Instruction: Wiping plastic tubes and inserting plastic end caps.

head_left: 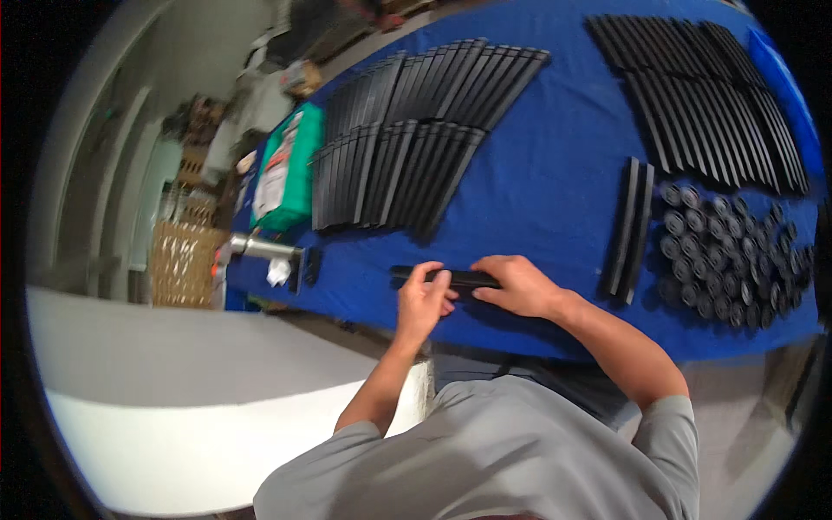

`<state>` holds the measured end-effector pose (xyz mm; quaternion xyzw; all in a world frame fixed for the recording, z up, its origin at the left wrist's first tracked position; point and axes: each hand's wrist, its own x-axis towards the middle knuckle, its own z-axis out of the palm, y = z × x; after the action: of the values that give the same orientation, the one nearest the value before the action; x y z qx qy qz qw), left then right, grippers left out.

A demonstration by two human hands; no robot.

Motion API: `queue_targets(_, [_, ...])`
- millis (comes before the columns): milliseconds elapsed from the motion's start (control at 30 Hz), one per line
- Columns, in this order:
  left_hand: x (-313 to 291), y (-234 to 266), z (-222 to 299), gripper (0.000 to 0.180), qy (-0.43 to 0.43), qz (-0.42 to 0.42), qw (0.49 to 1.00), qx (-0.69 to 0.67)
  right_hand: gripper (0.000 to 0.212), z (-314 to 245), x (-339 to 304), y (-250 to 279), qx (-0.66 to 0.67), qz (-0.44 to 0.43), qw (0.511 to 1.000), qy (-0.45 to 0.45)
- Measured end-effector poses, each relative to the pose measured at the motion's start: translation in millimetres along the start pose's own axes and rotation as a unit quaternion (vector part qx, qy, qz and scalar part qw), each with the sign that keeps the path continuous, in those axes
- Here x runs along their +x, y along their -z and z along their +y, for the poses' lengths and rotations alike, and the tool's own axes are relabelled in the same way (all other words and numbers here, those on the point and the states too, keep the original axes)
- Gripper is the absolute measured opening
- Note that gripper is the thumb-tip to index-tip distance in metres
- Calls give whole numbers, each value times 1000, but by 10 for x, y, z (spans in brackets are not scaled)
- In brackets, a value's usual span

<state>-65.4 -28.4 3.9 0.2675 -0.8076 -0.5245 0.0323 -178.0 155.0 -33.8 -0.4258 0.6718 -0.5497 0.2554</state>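
Close to the near edge of the blue-covered table, a slim black bar (466,278) lies crosswise between my two hands. Its left end sticks out past my left hand (421,303), whose fingers are wrapped round it. My right hand (518,286) pinches the bar near its other end, between thumb and fingers. Two similar black strips (630,230) lie side by side to the right of my right hand. Beyond them at the right is a cluster of small round black parts (724,256). Blur hides the bar's finer details.
Rows of long black pieces fan out at the back left (407,121), with more black strips (702,104) at the back right. A green box (299,169) and a metal cylinder device (269,250) stand at the left. The blue cloth (555,147) covers the table.
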Motion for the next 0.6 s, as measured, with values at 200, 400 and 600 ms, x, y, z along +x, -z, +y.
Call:
queue_targets(200, [87, 33, 545, 31, -141, 5, 986, 84, 25, 79, 122, -211, -110, 58, 987, 102])
queue_targets(400, [29, -1193, 1383, 23, -386, -196, 891, 134, 23, 332, 42, -239, -92, 116, 977, 154])
queue_targets(600, [-187, -2119, 1548, 41, -559, -258, 720, 321, 24, 115, -14, -164, -90, 71, 987, 116])
